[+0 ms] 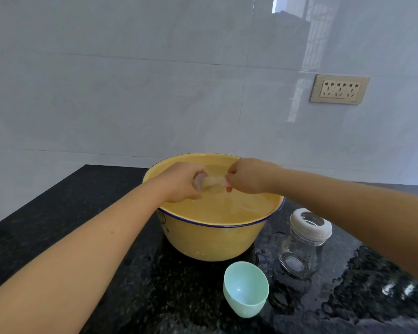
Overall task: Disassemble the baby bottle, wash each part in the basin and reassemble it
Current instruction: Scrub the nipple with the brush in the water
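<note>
Over the water of the yellow basin [210, 242], both my hands hold a soft translucent bottle nipple [211, 183]. My left hand [182, 183] grips its wide base end, and my right hand [247, 175] pinches its tip end. The clear bottle body [302, 247], with its white screw ring [310, 226] on the neck, stands upright on the counter right of the basin. A mint-green cap [246, 288] lies tilted on its side in front of the basin.
The black speckled counter [82, 201] is wet around the bottle and at the right. A tiled wall rises behind the basin, with a triple socket plate [339, 89] at the right. The counter's left edge runs diagonally at the left.
</note>
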